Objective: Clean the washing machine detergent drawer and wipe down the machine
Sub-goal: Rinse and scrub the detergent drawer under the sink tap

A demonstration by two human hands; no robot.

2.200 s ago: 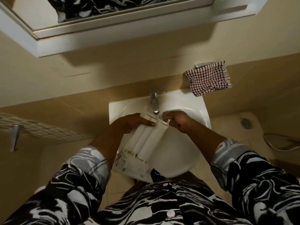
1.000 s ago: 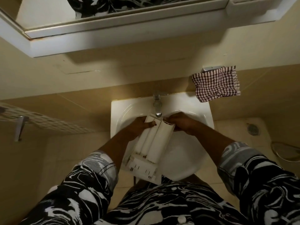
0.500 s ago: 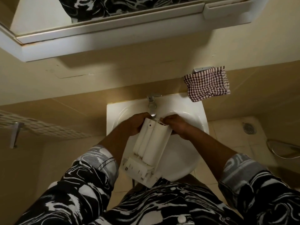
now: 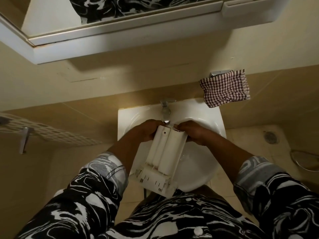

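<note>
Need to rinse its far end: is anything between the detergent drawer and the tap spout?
Nothing visible. The far end of the detergent drawer sits right under the tap spout, over the sink; left hand and right hand grip its far corners, beside the spout.

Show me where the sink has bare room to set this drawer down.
Free: the sink's basin right of the drawer, below the right forearm; its back left rim, between wall and left hand; rim below the cloth. Crowded: under the tap, where left and right hand grip the drawer's end.
</note>
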